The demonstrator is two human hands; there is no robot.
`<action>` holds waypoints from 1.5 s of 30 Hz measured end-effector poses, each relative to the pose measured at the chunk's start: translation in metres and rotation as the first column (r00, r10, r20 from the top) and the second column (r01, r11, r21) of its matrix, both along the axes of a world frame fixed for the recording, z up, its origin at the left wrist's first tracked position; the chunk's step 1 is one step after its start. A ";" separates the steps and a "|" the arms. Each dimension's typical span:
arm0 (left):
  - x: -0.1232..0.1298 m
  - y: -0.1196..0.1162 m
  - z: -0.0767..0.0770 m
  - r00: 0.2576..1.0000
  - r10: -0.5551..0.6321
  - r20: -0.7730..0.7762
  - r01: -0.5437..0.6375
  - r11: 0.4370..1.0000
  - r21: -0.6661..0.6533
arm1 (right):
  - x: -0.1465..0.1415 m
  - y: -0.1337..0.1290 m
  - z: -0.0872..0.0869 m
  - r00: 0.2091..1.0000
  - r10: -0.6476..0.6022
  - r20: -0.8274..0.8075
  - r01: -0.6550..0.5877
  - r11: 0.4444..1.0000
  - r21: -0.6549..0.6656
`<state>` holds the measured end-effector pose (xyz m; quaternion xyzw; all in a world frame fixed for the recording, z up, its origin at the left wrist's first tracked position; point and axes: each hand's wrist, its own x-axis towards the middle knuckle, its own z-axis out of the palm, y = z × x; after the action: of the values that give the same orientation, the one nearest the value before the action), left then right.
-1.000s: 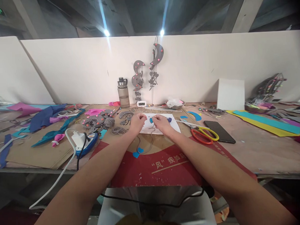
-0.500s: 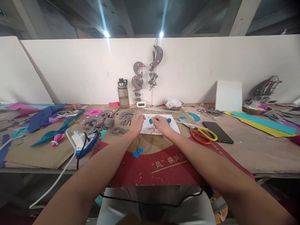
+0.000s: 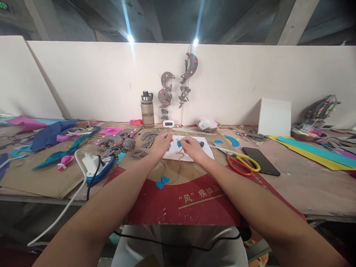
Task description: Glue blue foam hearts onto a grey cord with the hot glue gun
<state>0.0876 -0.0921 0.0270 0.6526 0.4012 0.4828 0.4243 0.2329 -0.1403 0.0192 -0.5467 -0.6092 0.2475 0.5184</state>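
Observation:
My right hand is closed in a pinch at a small blue felt-like heart, above a white sheet of paper. Just left of it, my left hand has its fingertips pressed together; what is between them is too small to make out. A thin grey cord trails down from near the right fingertips and loops back up toward my left wrist. Where it loops, two more blue hearts lie on the red-and-brown cardboard. A dark blue piece shows behind the right hand.
Scissors with red and yellow handles lie right of the paper, beside a black phone. Grey yarn, a power strip and coloured fabric scraps are to the left. A water bottle stands by the white wall panel.
The camera view has shifted and tilted slightly. Both hands keep their pinches close together over the paper; the heart and cord look nearly the same.

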 end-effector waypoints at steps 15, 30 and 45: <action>0.008 -0.006 0.000 0.987 -0.114 0.112 0.118 0.992 -0.032 | 0.001 0.000 0.003 1.000 -0.011 -0.009 0.011 1.000 0.015; 0.004 -0.013 0.012 0.988 -0.136 -0.076 0.142 0.987 0.079 | 0.002 -0.009 0.011 0.980 -0.088 0.176 0.068 0.991 0.118; 0.000 -0.014 0.013 0.961 -0.032 -0.275 0.104 0.963 0.250 | 0.003 -0.012 0.011 0.919 -0.148 0.364 0.072 0.974 0.216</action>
<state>0.0872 -0.1056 0.0401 0.7757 0.3646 0.4240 0.2925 0.2355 -0.1519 0.0300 -0.5633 -0.6873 0.0461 0.4562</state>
